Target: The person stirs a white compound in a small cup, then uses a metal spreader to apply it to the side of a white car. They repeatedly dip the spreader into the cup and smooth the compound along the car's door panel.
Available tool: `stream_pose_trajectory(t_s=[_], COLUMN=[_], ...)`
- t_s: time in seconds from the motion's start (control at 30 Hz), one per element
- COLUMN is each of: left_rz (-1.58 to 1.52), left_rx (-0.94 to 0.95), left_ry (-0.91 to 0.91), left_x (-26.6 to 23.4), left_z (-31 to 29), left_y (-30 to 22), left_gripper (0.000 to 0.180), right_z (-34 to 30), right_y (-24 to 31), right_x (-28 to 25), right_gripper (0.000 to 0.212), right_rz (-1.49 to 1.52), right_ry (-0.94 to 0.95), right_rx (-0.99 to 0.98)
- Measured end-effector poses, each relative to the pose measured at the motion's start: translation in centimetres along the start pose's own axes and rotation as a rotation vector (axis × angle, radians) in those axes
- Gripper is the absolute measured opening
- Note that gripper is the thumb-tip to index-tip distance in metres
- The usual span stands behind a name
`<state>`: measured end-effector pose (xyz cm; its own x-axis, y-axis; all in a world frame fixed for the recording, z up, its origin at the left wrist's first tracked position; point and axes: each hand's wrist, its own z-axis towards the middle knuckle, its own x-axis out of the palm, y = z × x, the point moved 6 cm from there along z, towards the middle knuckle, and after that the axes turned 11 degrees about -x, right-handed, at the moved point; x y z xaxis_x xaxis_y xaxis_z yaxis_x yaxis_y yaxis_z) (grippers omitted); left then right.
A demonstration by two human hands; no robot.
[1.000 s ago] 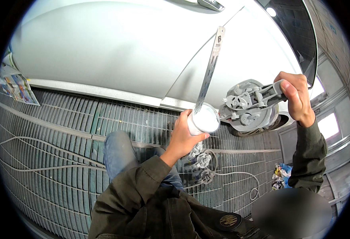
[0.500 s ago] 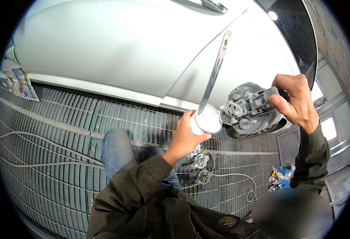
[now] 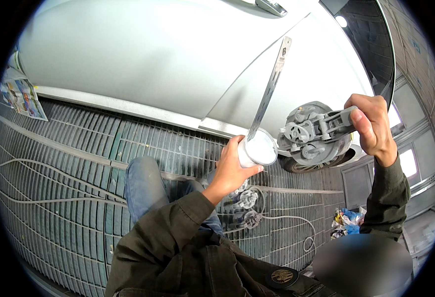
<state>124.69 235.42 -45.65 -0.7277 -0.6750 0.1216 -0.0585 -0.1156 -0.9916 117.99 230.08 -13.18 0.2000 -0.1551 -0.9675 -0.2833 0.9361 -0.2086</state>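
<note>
My left hand [image 3: 231, 167] is wrapped round a white plastic cup [image 3: 247, 157] with a pale liquid inside. A long flat mixing stick [image 3: 268, 90], slotted and grey-stained, stands tilted in the cup and leans toward the car door. Farther right, my right hand [image 3: 373, 126] is closed on the lever handle of a grey, dust-coated round tool [image 3: 306, 136] with a jointed mechanism. That tool is beside the cup, in front of the car's lower panel and wheel; whether it touches the panel, I cannot tell.
A pale car body [image 3: 128, 54] spans the far side, its tyre [image 3: 306, 167] low behind the tool. Slatted metal grating [image 3: 69, 163] forms the floor, crossed by a hose [image 3: 64, 202]. More grey dusty devices [image 3: 247, 208] lie near my knee. Crumpled colourful paper [image 3: 349, 220] is at right.
My right hand has closed round the handle, and the lever has swung up and outward to the right. The cup and stick in my left hand have barely moved.
</note>
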Motion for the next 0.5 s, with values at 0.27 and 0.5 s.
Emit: stream_pose_trajectory(t_s=[0.27, 0.5], left_rz=[0.000, 0.002], left_rx=[-0.014, -0.007], left_ry=[0.013, 0.006], left_x=[0.26, 0.27], left_z=[-0.05, -0.06], left_y=[-0.11, -0.12], left_gripper=[0.091, 0.092], right_z=[-0.22, -0.12], right_y=[-0.04, 0.14], right_x=[-0.08, -0.22], right_gripper=[0.051, 0.050], right_rz=[-0.002, 0.000], right_ry=[-0.002, 0.002], right_rx=[0.016, 0.000])
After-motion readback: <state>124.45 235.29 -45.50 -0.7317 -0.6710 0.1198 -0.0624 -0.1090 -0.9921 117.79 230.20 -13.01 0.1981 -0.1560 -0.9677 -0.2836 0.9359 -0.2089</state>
